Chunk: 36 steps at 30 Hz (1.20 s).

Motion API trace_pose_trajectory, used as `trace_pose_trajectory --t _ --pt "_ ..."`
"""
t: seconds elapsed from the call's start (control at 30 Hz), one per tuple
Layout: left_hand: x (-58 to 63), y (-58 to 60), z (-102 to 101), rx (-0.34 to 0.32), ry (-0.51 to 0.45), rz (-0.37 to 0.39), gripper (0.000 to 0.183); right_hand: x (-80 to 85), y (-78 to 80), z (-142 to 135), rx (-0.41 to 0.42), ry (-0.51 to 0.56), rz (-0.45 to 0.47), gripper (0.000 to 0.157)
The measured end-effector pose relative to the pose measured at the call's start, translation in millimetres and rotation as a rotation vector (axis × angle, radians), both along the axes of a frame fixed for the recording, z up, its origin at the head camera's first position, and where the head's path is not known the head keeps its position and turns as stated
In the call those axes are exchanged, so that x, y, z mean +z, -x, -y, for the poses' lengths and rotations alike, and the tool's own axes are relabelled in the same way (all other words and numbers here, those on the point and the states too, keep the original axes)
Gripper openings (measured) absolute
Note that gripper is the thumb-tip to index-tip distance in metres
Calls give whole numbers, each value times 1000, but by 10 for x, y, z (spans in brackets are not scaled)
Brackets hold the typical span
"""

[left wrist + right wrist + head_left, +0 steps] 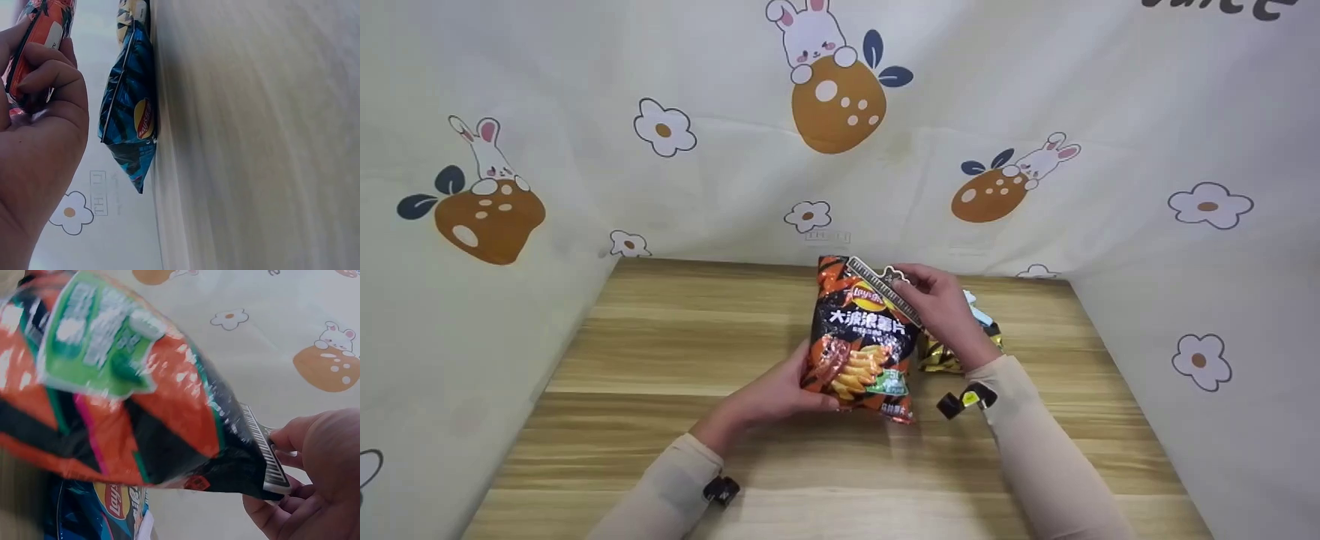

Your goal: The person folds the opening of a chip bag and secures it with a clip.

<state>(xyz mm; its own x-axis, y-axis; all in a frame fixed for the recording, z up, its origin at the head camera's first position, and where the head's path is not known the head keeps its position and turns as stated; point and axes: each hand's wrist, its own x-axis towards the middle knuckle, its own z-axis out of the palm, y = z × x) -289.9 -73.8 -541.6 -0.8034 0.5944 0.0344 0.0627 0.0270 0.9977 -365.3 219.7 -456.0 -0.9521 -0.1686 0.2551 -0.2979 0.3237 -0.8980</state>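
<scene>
An orange and black Lay's chip bag (859, 352) is held upright over the wooden table, its printed front facing me. My left hand (776, 390) grips its lower left side; in the left wrist view curled fingers (53, 70) wrap the bag's edge. At the upper right corner sits a long bag clip (883, 289) with a piano-key pattern, slanting across the corner. My right hand (941, 304) pinches this clip between thumb and fingers. In the right wrist view the clip (264, 453) lies along the bag's dark edge, with some fingers behind it.
A gold and black snack bag (941, 356) lies on the table (675, 360) behind my right hand, with a light blue piece (979, 309) by its top. A blue Lay's bag (129, 101) shows in the left wrist view. Printed cloth walls (720, 195) enclose the table's back and sides.
</scene>
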Motion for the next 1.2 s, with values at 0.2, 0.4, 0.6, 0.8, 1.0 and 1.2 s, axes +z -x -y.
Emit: trace_pose_trajectory --t 0.2,0.4,0.6,0.8,1.0,1.2 --pt "0 18 36 22 -17 30 113 -37 71 6 10 -1 26 31" --pt "1 37 56 90 53 33 104 -57 126 3 14 8 73 33" --pt "35 36 86 120 122 3 98 -92 201 6 -14 2 115 31" --pt "76 35 163 138 160 -22 101 -88 262 74 -24 12 159 34" --pt "135 31 269 132 212 5 123 -67 322 177 -17 3 160 33" --pt "188 40 380 115 238 -25 123 -53 381 269 22 -30 148 33"
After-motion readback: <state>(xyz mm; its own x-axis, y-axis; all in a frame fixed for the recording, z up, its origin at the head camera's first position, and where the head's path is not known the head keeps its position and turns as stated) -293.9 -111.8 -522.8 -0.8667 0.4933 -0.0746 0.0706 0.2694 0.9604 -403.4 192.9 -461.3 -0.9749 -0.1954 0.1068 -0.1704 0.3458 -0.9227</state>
